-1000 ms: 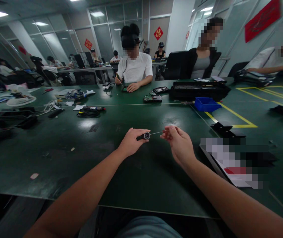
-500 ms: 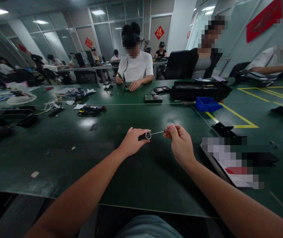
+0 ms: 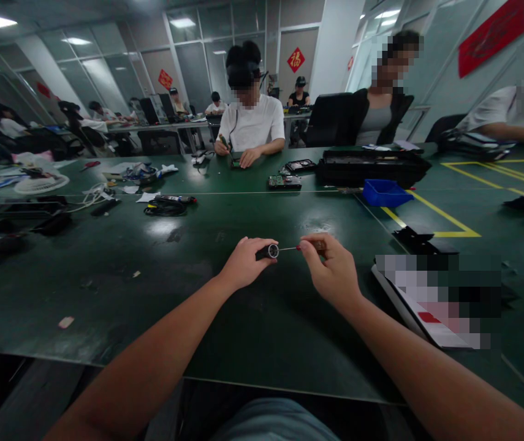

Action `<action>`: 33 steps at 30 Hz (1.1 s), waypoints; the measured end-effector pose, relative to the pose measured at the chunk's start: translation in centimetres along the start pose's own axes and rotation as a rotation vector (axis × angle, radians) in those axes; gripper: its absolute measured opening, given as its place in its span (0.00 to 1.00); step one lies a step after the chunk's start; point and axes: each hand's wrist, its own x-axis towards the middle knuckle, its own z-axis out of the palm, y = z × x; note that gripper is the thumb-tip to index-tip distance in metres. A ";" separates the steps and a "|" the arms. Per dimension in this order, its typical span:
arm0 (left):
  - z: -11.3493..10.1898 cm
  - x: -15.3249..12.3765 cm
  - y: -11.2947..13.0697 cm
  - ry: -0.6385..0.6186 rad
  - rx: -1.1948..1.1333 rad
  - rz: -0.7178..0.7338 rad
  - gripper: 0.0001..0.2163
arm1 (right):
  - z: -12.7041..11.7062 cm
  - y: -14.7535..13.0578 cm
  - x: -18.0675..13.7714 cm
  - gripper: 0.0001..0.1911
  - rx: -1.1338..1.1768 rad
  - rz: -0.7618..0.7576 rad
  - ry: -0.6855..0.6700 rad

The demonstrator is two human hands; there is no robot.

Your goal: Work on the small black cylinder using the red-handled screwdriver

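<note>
My left hand is closed round a small black cylinder with a silver end, held just above the green table. My right hand pinches a thin screwdriver with a reddish handle, its metal shaft pointing left into the cylinder's silver end. Both hands sit close together near the table's middle.
A blurred flat item lies right of my right hand. Further back are a blue bin, a black case, circuit boards and black cables. A person in white works opposite; other people sit at right and behind.
My right hand has moved left and turned, bringing the screwdriver closer to the cylinder, so less shaft shows. My left hand has stayed in place.
</note>
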 end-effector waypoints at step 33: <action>-0.1 0.1 -0.2 -0.011 0.086 -0.027 0.17 | 1.9 2.8 0.8 0.14 0.646 0.496 0.209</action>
